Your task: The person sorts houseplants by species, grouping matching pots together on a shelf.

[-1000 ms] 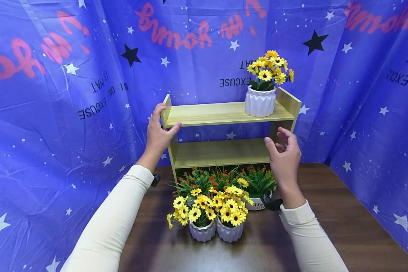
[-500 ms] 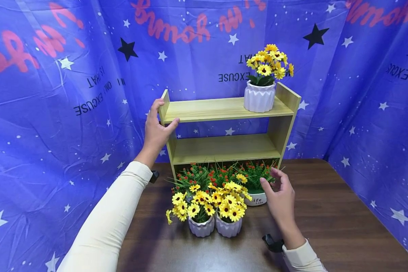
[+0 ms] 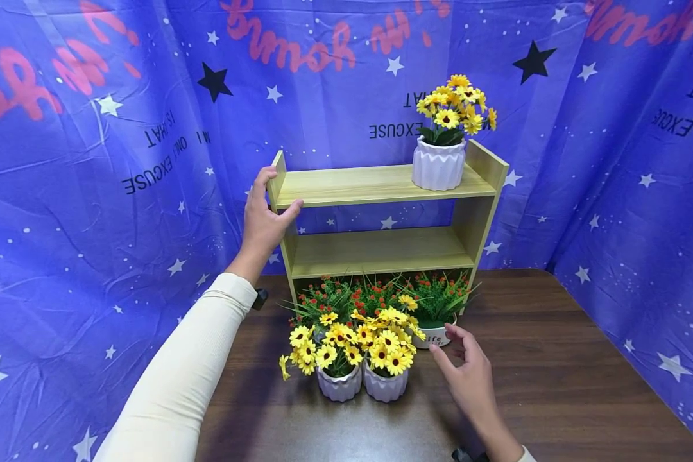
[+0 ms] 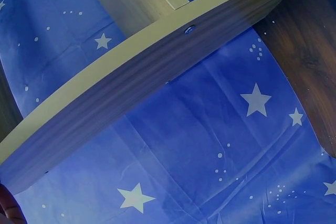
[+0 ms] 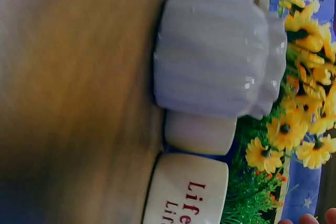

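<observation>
White and fluted, the front-right flowerpot (image 3: 385, 386) stands upright at lower centre, just left of the nearer right hand (image 3: 470, 378), whose thumb and fingers part around nothing; left of centre, the left hand (image 3: 263, 215) grips the shelf's side panel (image 3: 287, 260).

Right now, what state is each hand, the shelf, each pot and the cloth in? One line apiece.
Shelf: standing upright on the table
Left hand: gripping the shelf's left side
Right hand: holding nothing, fingers loosely bent
Top pot: upright on the shelf, yellow flowers in it
Left front pot: upright, planted
Right front pot: upright, planted
Lettered pot: upright, partly hidden
Pot behind: partly hidden
Cloth: hanging, creased
</observation>
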A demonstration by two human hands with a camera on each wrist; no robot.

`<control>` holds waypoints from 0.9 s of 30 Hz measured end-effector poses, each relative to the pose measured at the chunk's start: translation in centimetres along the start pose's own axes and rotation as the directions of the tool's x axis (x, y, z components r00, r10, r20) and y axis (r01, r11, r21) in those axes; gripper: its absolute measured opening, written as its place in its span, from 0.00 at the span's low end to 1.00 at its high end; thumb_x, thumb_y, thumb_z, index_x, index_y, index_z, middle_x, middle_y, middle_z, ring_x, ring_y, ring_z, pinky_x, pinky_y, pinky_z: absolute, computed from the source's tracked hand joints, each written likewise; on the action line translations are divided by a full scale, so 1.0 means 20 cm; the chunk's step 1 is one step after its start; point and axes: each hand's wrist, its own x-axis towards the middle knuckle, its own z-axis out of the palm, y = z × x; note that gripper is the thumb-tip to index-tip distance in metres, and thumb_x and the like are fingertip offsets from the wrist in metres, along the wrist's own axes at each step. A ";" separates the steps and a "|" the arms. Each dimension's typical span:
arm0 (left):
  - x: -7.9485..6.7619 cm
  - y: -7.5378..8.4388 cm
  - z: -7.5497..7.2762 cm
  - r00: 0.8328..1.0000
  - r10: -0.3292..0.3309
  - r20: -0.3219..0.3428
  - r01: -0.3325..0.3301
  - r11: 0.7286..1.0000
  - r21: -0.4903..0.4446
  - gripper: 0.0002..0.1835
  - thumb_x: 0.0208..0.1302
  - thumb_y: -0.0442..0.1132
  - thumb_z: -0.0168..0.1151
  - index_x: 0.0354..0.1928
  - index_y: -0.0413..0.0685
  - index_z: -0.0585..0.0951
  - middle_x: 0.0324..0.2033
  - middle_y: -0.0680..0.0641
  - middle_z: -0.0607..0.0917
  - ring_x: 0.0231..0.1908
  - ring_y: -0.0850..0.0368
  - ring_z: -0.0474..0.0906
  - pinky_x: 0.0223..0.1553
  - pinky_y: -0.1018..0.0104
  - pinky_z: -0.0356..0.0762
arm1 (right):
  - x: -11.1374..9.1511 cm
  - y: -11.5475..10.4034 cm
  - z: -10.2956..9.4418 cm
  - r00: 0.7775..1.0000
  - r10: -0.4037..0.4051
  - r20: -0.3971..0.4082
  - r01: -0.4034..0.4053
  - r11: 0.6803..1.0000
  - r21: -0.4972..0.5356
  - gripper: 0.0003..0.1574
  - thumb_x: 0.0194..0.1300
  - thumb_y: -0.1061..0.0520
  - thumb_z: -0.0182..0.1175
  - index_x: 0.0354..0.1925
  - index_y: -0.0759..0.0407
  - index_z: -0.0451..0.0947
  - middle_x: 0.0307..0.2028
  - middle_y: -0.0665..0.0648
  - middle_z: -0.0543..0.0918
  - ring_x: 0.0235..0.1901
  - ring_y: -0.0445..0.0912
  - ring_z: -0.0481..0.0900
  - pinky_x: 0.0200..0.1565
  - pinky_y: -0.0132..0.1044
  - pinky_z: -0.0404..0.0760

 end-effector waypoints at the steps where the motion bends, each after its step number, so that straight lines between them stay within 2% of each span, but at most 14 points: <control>1: 0.00 0.00 0.00 1.000 0.000 -0.002 0.000 1.000 0.000 0.35 0.53 0.39 0.76 0.62 0.43 0.69 0.67 0.48 0.71 0.65 0.51 0.67 0.63 0.50 0.63 | -0.01 0.00 0.00 1.000 -0.001 0.008 0.001 1.000 -0.009 0.31 0.59 0.59 0.72 0.58 0.63 0.75 0.51 0.61 0.83 0.47 0.55 0.80 0.44 0.30 0.78; 6: 0.01 0.00 0.00 1.000 0.002 -0.006 -0.002 1.000 -0.012 0.36 0.53 0.39 0.76 0.62 0.44 0.69 0.67 0.48 0.71 0.65 0.52 0.66 0.64 0.50 0.63 | -0.05 0.02 0.03 0.998 0.022 0.062 -0.021 1.000 -0.018 0.31 0.58 0.58 0.73 0.58 0.63 0.74 0.52 0.62 0.82 0.51 0.53 0.79 0.45 0.43 0.81; 16: 0.00 0.00 0.00 1.000 -0.027 -0.006 0.027 0.999 -0.018 0.35 0.53 0.39 0.76 0.62 0.45 0.69 0.66 0.49 0.72 0.65 0.54 0.67 0.62 0.50 0.65 | -0.13 0.05 0.09 0.986 0.089 0.141 -0.095 0.995 0.032 0.31 0.57 0.59 0.73 0.57 0.65 0.75 0.51 0.63 0.83 0.50 0.54 0.81 0.45 0.45 0.82; 22: 0.00 0.00 0.00 1.000 -0.025 -0.010 0.024 0.999 -0.026 0.34 0.53 0.39 0.75 0.61 0.46 0.69 0.66 0.51 0.72 0.65 0.54 0.67 0.62 0.53 0.65 | -0.14 0.07 0.13 0.954 0.140 0.265 -0.166 0.983 0.076 0.33 0.56 0.57 0.74 0.57 0.63 0.74 0.52 0.63 0.82 0.51 0.59 0.80 0.48 0.49 0.81; 27: 0.00 0.00 0.01 1.000 -0.023 -0.002 0.023 0.999 -0.031 0.34 0.54 0.38 0.75 0.60 0.44 0.69 0.67 0.51 0.71 0.66 0.55 0.66 0.62 0.55 0.64 | -0.16 0.08 0.16 0.925 0.172 0.338 -0.220 0.970 0.108 0.30 0.54 0.58 0.75 0.54 0.61 0.76 0.49 0.64 0.83 0.49 0.59 0.81 0.47 0.47 0.82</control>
